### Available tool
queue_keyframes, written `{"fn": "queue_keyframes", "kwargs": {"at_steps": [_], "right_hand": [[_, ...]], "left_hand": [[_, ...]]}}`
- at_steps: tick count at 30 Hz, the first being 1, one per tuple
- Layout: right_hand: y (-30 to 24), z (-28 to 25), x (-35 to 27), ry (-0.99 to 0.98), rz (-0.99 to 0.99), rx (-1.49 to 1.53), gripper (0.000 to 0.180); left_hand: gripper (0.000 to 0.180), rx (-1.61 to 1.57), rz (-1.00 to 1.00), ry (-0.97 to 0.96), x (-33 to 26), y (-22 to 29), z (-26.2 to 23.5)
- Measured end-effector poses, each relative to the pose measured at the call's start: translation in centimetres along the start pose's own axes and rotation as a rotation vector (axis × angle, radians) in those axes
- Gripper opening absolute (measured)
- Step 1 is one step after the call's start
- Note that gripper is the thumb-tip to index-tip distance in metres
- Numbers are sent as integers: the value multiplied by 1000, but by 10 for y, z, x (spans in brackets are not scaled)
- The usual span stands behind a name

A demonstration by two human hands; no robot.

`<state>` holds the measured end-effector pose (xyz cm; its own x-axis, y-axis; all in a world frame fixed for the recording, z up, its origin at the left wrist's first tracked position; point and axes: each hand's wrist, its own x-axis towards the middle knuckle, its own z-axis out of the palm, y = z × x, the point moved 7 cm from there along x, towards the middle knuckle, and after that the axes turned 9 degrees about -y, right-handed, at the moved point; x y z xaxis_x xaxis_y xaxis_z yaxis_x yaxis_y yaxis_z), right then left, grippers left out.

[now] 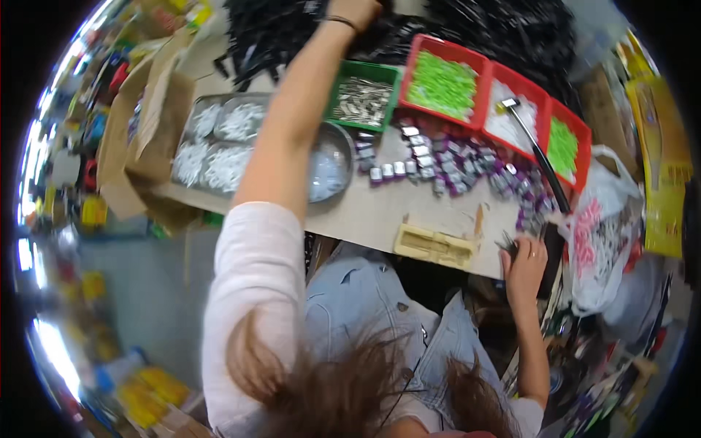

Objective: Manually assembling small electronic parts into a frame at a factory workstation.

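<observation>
Head view: we saw the left hand (pixel 355 10) reaching far into the black parts pile (pixel 277 33), its grip impossible to tell, while the right hand (pixel 524 259) was closed on small dark pieces (pixel 509 243) at the table's near right edge. We judged the outstretched forearm might sweep the green tray (pixel 363 98) or round metal bowl (pixel 330 160), and the purple caps (pixel 453 164) near the edge could roll off.

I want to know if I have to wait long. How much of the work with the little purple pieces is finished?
Done, it seems: a row of small purple pieces stands lined up on the table. In hand: the left hand reaches into the black parts pile; the right hand holds small dark bits at the table's edge. Left: many loose purple pieces and full red trays, so probably a good while.
</observation>
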<state>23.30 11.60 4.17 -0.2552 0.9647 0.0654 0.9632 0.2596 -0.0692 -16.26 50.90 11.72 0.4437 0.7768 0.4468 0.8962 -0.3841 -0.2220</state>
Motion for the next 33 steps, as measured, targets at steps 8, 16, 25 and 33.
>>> {"fn": "queue_keyframes", "kwargs": {"at_steps": [8,16,25,33], "right_hand": [[8,-28,46,151,-79,396,27],[-4,-9,90,56,-195,252,25],[-34,-26,83,-129,-159,469,33],[-21,9,8,51,9,672,19]], "left_hand": [[21,-478,82,394,-45,45,-140],[33,-877,194,-23,-218,263,-194],[28,-1029,25,-159,-265,316,-132],[23,-1218,18,-107,-260,329,-123]]}}
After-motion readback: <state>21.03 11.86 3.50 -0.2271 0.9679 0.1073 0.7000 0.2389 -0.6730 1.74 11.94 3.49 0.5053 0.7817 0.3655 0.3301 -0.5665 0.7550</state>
